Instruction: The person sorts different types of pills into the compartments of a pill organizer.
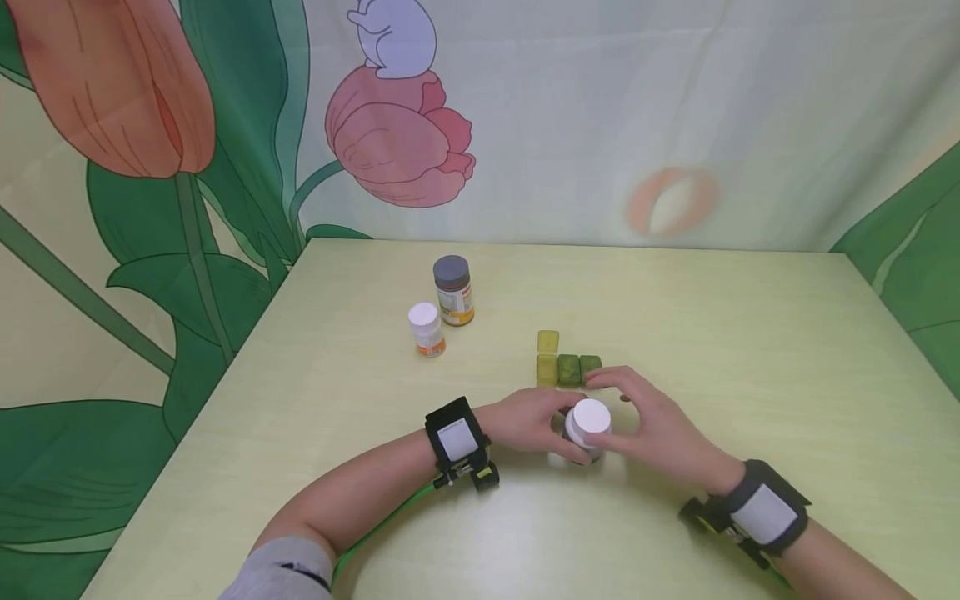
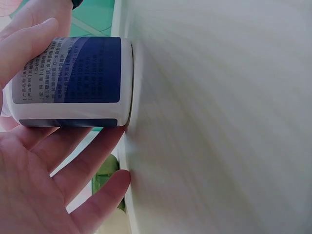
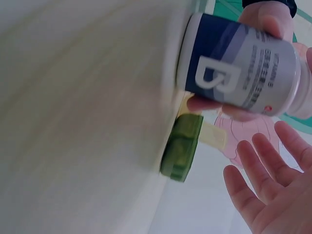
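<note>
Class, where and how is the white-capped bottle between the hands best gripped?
Probably round the body of the bottle, from its left side, as the left hand does: it stands upright, the rounded body is wider than the white cap, and the top is left free.

The left hand (image 1: pixel 527 419) grips a white, round-capped plastic bottle (image 1: pixel 591 414) on the pale yellow tabletop (image 1: pixel 720 312), the right hand (image 1: pixel 663 429) beside it. Beyond sit small square yellow and green boxes (image 1: pixel 568 370), a small white-capped bottle (image 1: pixel 425 323) and a larger dark-capped bottle (image 1: pixel 454 293).
</note>
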A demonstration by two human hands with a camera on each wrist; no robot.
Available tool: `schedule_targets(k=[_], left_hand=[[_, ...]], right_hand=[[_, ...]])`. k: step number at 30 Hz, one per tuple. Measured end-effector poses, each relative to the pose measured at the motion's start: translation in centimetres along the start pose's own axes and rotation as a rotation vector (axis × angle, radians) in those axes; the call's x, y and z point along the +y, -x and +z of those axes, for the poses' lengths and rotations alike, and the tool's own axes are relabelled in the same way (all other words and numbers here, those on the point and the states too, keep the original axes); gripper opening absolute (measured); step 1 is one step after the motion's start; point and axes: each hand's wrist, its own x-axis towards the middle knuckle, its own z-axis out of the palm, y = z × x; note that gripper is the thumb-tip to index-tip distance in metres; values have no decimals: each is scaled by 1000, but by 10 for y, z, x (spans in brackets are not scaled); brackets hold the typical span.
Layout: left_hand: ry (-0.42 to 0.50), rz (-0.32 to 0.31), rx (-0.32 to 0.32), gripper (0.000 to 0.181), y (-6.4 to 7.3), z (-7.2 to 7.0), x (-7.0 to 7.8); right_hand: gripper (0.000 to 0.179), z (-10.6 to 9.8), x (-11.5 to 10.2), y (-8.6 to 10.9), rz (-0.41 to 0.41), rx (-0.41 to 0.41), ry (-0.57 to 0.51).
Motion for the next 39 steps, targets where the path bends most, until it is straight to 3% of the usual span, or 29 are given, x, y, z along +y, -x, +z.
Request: schedule_targets(k=[6,14,23,39], left_hand=[[-17,-6,4,49,-1,0,1],[-15,-4,4,50,0,0,2],[7,-7,-8,54,2,-1,3],[-13,1,-10,57,1,-1,1]], right_hand=[[58,-5,3,4,-9,44,24],[39,-6,-1,10,-53,47,18],[49,1,-8,12,-69,-5,-14],[44,5,-8,2,-119,41,50]])
